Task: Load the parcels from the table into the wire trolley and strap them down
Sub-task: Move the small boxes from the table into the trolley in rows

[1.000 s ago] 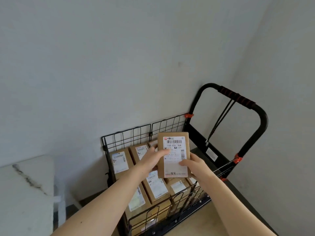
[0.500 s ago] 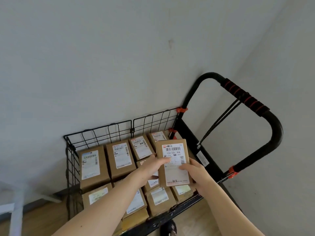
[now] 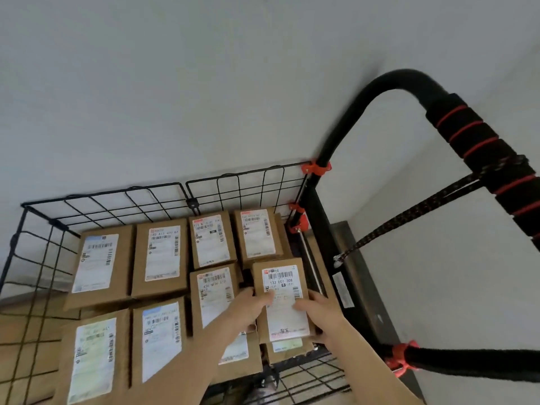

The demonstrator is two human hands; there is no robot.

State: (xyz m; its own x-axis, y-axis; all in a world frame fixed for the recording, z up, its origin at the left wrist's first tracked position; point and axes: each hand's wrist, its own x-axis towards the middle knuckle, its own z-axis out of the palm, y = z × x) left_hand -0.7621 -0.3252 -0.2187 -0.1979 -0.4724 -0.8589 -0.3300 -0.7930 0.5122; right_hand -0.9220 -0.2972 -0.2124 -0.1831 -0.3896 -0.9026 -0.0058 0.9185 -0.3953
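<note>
My left hand (image 3: 251, 306): it grips the left edge of the brown cardboard parcel (image 3: 287, 323), with my fingers lying over its white label.
My right hand (image 3: 320, 312): it clasps the right edge of the same box, thumb on top of the label; the fingers underneath are hidden.
Hands together or apart: they are apart, 1 on each long side, both clamped on this 1 box.
Brown cardboard parcel: the label faces up and reads 133 E01 308. I hold it inside the black wire trolley (image 3: 317, 223), in the near right corner just beside the frame post.
Underneath: another brown box with a pale green label (image 3: 287, 345) shows below its near end; I cannot tell whether the 2 touch.
Left neighbour: a brown box with a white barcode label (image 3: 216, 293) lies just beside the held box.
Back row: 4 brown labelled boxes (image 3: 160, 255) lie side by side against the rear wire panel.
Front left: 2 more brown labelled boxes (image 3: 93, 358) lie flat, labels up.
Handle: a black foam-wrapped bar with red rings (image 3: 479, 147) rises on the right.
Strap: a black and red speckled elastic cord (image 3: 409, 219) hangs from the handle, well apart from the boxes.
Clips: red plastic clips (image 3: 317, 168) join the wire panel to the frame.
</note>
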